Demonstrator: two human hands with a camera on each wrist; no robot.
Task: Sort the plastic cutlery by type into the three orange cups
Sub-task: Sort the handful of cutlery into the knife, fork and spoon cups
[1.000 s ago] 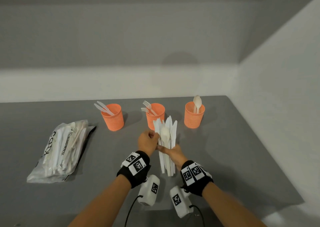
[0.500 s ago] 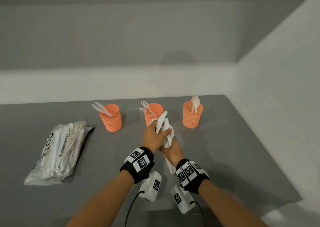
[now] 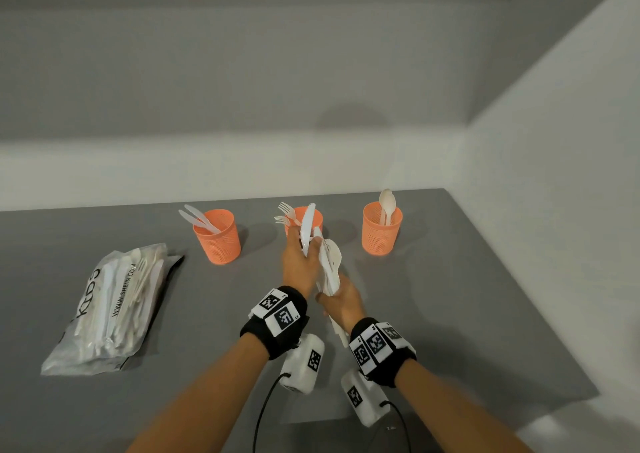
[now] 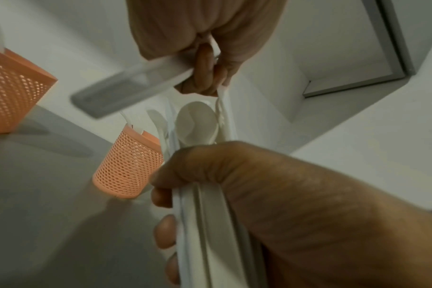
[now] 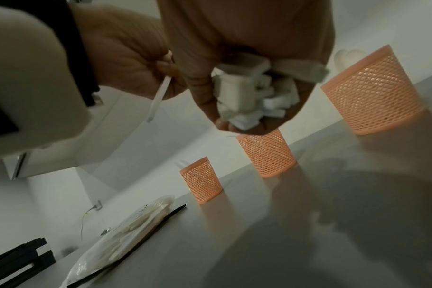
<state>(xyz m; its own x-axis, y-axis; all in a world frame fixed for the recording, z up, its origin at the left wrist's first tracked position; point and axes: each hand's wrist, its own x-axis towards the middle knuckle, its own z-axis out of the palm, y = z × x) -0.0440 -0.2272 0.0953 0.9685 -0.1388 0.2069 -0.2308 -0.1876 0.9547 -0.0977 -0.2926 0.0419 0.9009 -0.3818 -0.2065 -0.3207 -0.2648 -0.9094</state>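
Observation:
My left hand (image 3: 302, 255) pinches a single white knife (image 3: 308, 222), blade pointing up, in front of the middle orange cup (image 3: 317, 217), which holds forks. Its handle (image 4: 133, 87) sticks out below my left fingers (image 4: 205, 64). My right hand (image 3: 341, 302) grips a bundle of white cutlery (image 3: 329, 265) by the handles, just right of the left hand; a spoon bowl (image 4: 196, 120) shows at the bundle's top. The left cup (image 3: 218, 241) holds knives and the right cup (image 3: 381, 234) holds spoons. The handle ends (image 5: 249, 101) show below my right hand.
A clear plastic bag (image 3: 110, 307) with more cutlery lies on the grey table (image 3: 450, 314) at the left. A white wall runs along the table's back and right edges. The three cups (image 5: 266, 154) stand in a row near the back edge.
My left hand has drawn one knife out of the bundle and raised it up and to the left. The bundle in my right hand has tilted to the left.

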